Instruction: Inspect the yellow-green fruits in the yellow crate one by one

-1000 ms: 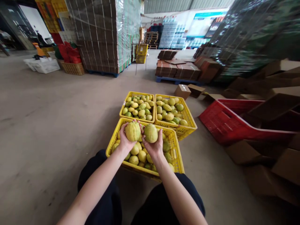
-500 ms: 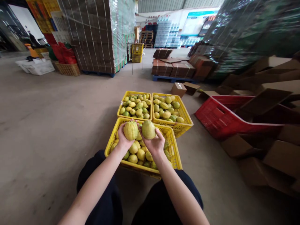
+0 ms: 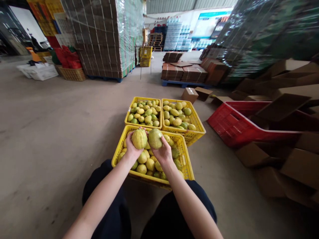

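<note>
My left hand (image 3: 133,146) is closed around a ribbed, roundish yellow-green fruit (image 3: 139,138), like a large citrus. In my right hand (image 3: 162,150) is a smoother, greener round fruit (image 3: 155,138), with the thumb along its right side. The two fruits are side by side, close together, above the near yellow crate (image 3: 187,162). Inside that crate lie several yellow and green fruits (image 3: 150,164), partly hidden by my hands and forearms.
Two more yellow crates of similar fruit, a left one (image 3: 128,124) and a right one (image 3: 196,134), adjoin the near crate's far side. A red crate (image 3: 224,127) with cardboard boxes (image 3: 300,166) stands to the right. Wrapped pallet stacks (image 3: 97,39) rise behind.
My right hand has shifted slightly left with its fruit, which has turned a little and is nearer the other fruit. My left hand is almost still.
</note>
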{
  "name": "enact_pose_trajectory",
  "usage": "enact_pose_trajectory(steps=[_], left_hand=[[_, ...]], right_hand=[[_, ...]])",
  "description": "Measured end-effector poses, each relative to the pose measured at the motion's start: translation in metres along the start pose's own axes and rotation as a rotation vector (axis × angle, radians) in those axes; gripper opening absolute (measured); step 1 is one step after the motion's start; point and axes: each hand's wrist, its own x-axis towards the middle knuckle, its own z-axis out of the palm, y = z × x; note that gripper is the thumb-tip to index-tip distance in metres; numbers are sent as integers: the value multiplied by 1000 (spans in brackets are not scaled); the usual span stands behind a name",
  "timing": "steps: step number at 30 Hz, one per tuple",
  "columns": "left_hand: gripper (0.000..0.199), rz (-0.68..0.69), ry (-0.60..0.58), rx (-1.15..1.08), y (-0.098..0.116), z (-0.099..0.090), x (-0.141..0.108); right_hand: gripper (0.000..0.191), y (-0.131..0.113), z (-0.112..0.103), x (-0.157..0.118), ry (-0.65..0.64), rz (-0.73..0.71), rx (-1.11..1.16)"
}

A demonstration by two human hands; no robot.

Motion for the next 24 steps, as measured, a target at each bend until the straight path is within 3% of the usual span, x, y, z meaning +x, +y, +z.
enact_pose_trajectory(steps=[12, 18, 24], left_hand=[[27, 20, 28, 18, -3, 3, -2], [27, 33, 32, 44, -4, 2, -2], [25, 44, -54, 68, -5, -3, 2]], right_hand=[[24, -6, 9, -5, -42, 62, -31], [30, -7, 9, -7, -34, 71, -35], [38, -10, 12, -9, 11, 78, 25]])
